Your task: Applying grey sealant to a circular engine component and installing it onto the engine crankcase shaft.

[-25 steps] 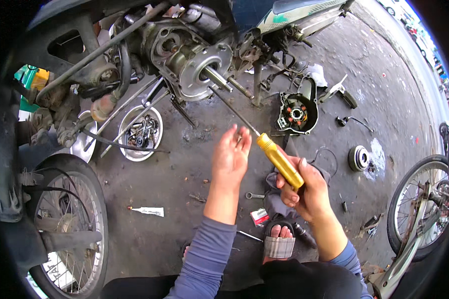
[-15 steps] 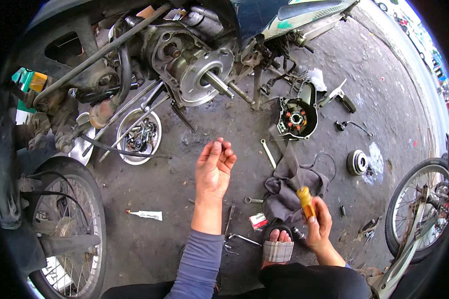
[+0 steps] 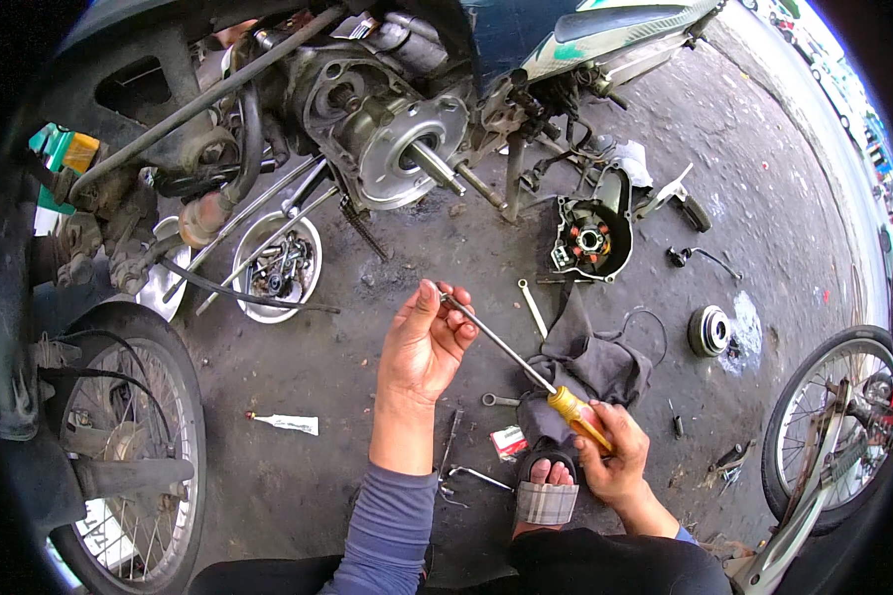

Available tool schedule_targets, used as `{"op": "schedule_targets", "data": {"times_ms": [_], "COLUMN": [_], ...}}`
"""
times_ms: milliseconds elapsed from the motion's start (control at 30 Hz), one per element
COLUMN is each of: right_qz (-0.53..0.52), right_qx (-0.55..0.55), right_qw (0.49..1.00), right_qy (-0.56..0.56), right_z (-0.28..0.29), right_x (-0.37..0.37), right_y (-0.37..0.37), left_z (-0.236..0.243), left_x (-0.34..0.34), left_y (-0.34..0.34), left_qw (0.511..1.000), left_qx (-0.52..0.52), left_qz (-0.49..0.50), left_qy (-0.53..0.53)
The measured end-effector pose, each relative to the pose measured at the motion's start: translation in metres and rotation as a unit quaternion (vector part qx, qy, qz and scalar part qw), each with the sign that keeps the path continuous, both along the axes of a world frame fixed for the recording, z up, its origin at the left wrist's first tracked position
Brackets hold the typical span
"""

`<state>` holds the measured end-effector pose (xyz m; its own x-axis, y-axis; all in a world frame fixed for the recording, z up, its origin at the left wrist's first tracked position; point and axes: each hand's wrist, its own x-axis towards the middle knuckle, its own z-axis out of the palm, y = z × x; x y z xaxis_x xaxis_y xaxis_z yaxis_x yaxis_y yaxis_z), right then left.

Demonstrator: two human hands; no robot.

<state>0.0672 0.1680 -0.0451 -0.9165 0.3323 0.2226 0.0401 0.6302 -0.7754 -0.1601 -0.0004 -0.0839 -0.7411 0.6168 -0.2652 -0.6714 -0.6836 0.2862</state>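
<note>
My right hand (image 3: 617, 466) is wrapped round the yellow handle of a screwdriver (image 3: 509, 346), whose long metal shaft slants up and to the left. The shaft's tip reaches the fingers of my left hand (image 3: 416, 352), palm up with thumb and fingertips pinched together. Whatever those fingertips pinch, if anything, is too small to make out. Beyond my left hand is an opened motorcycle engine (image 3: 367, 109), with a round metal disc (image 3: 392, 164) and a shaft (image 3: 437, 169) sticking out toward me. A dark cloth (image 3: 605, 372) lies on the ground just past the screwdriver handle.
Loose parts fill a white bowl (image 3: 314, 260) at left. To the right lie an engine cover (image 3: 620, 223) with coils and a round metal part (image 3: 708, 331). A wrench (image 3: 533, 307), a tube (image 3: 284, 423) and a small red-and-white box (image 3: 509, 442) are on the ground. Wheels stand at both sides.
My right hand has turned the screwdriver and moved slightly left, so its shaft now points at my left fingers. The left hand stays pinched, shifted slightly.
</note>
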Motion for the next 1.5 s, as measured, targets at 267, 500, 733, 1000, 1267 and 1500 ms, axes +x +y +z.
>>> {"op": "schedule_targets", "data": {"times_ms": [267,500,733,1000,1267,1500], "right_qz": [-0.033,0.022,-0.005,-0.018,-0.052,0.021], "right_qx": [-0.179,0.076,0.068,0.268,-0.405,0.339], "right_qw": [0.983,0.992,0.995,0.958,0.905,0.930], "right_qy": [-0.004,0.103,0.068,0.101,-0.116,0.140], "right_z": [0.024,0.072,0.092,0.107,0.150,0.111], "right_x": [-0.011,-0.065,-0.101,-0.108,-0.105,-0.082], "right_y": [0.001,0.004,0.004,0.000,0.001,0.005], "left_z": [0.029,0.095,0.105,0.104,0.104,0.100], "left_x": [-0.007,-0.042,-0.063,-0.060,-0.020,-0.023], "left_y": [0.004,0.045,0.050,0.048,0.060,0.065], "left_qw": [0.985,0.979,0.977,0.978,0.989,0.995], "left_qx": [-0.117,-0.078,-0.074,-0.040,0.064,0.007], "left_qz": [0.021,0.146,0.129,0.096,-0.021,0.020], "left_qy": [0.125,0.121,0.155,0.178,0.134,0.096]}}
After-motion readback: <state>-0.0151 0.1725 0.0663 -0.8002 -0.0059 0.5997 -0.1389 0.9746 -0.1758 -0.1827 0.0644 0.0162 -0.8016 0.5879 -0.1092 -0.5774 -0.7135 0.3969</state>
